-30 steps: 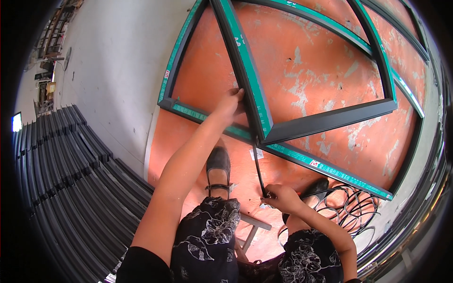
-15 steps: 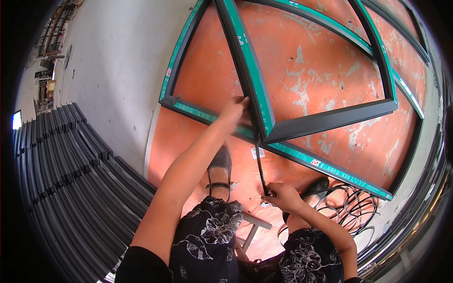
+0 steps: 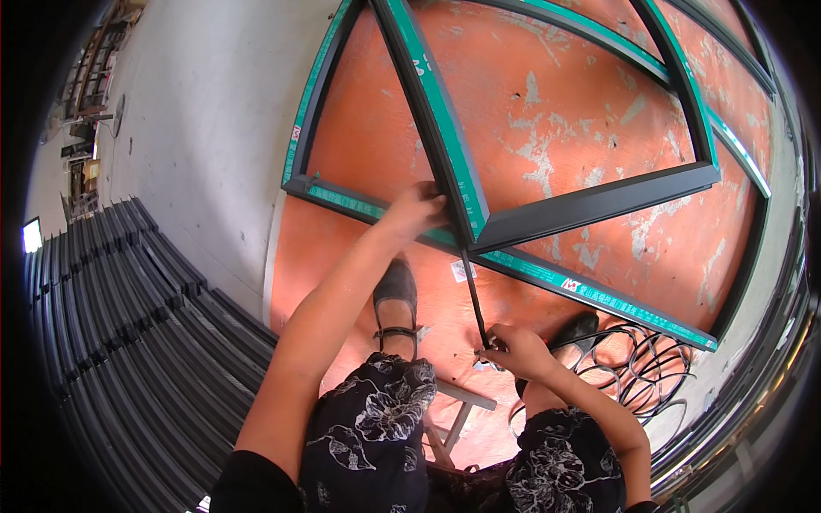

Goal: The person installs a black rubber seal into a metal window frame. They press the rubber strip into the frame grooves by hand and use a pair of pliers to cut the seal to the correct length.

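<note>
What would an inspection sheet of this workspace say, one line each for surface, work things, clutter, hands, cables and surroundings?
Surface: flat orange sheet, worn in pale patches.
Work things: black angular frame with green film, slanted across a larger black frame with green film; thin black flexible strip runs from the upper frame's near corner.
Clutter: small white square label; grey bar-like support between the legs.
Hands: left hand at the upper frame's left bar, grip unclear; right hand pinches the strip.
Cables: loose black loops beside the right shoe; cable or strip, cannot tell.
Surroundings: rows of long dark bars at left; pale grey floor.
</note>
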The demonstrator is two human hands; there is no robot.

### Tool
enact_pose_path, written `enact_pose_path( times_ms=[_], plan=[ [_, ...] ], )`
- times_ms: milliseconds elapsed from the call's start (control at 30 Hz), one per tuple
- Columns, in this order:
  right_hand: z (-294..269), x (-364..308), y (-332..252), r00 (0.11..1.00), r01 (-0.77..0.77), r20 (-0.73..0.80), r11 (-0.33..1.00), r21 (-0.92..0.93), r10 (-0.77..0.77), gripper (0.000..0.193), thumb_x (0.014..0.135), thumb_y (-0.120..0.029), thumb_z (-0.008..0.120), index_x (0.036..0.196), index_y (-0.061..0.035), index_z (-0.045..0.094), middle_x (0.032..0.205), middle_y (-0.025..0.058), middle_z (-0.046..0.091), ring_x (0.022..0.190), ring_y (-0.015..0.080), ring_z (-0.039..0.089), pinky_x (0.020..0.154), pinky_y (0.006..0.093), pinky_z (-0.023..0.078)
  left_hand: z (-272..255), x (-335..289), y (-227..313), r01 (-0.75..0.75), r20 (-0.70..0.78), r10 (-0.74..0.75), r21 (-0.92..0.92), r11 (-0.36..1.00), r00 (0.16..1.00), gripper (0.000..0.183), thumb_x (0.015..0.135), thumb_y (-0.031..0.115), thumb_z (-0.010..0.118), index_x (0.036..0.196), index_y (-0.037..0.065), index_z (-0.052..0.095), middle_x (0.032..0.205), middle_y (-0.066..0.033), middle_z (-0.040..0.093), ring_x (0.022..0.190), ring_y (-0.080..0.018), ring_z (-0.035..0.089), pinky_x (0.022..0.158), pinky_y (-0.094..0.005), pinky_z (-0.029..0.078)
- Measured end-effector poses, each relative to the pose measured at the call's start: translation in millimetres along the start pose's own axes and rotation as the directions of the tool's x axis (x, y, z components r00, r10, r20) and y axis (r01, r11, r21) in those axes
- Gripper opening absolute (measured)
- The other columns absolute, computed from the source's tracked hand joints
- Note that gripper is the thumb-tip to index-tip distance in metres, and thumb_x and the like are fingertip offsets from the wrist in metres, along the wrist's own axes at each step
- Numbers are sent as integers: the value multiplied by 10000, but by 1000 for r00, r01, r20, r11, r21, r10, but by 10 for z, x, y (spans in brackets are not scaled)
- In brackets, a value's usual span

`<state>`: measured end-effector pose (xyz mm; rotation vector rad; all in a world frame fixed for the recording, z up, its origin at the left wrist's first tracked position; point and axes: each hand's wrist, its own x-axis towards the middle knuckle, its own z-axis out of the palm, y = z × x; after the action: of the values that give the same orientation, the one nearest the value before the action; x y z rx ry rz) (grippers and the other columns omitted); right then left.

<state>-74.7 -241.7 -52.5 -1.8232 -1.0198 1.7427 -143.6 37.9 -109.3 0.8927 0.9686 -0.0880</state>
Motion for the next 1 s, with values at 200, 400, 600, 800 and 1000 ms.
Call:
enact_pose_path(
  times_ms=[200, 400, 600, 800, 1000],
  plan=[
    [28, -35, 56, 995, 90, 32, 996, 6, -90, 274, 742, -228, 676, 918, -38, 589, 811, 149, 642, 749, 320, 624, 663, 398, 487, 132, -159, 37, -15, -208, 24, 44, 999, 978, 198, 912, 60, 495, 1097, -12, 486, 1020, -91, 561, 919, -195, 602, 826, -320, 523],
    [100, -100, 107, 989, 102, 112, 994, -35, -98, 253, 728, -222, 673, 899, -46, 609, 816, 138, 643, 753, 312, 624, 674, 394, 486, 20, -517, -36, 68, -255, -35, 125, 990, 966, 222, 895, 44, 520, 1113, 6, 496, 987, -75, 580, 869, -172, 617, 726, -279, 528],
    [331, -128, 260, 948, 145, 288, 989, -22, -133, 245, 728, -211, 669, 898, -47, 605, 793, 116, 631, 734, 269, 616, 656, 364, 476, 57, -687, -544, 213, -261, -169, 153, 965, 950, 244, 899, 46, 508, 1132, -20, 483, 1018, -93, 570, 906, -197, 606, 773, -303, 531],
    [467, -105, 316, 905, 141, 402, 990, 27, -139, 251, 737, -247, 664, 871, -43, 607, 788, 107, 620, 750, 257, 609, 667, 363, 466, -112, -935, -1195, 240, -59, -245, -88, 967, 968, 278, 924, 193, 523, 1125, 1, 511, 983, -82, 584, 885, -200, 592, 820, -344, 496],
    [604, 21, 425, 874, 111, 474, 994, 20, -107, 282, 728, -276, 672, 886, -47, 625, 804, 111, 633, 770, 255, 616, 687, 357, 476, -147, -910, -1371, 223, -165, -226, -39, 974, 960, 318, 919, 234, 524, 1119, -12, 550, 983, -88, 615, 824, -193, 610, 713, -322, 498]
  ],
)
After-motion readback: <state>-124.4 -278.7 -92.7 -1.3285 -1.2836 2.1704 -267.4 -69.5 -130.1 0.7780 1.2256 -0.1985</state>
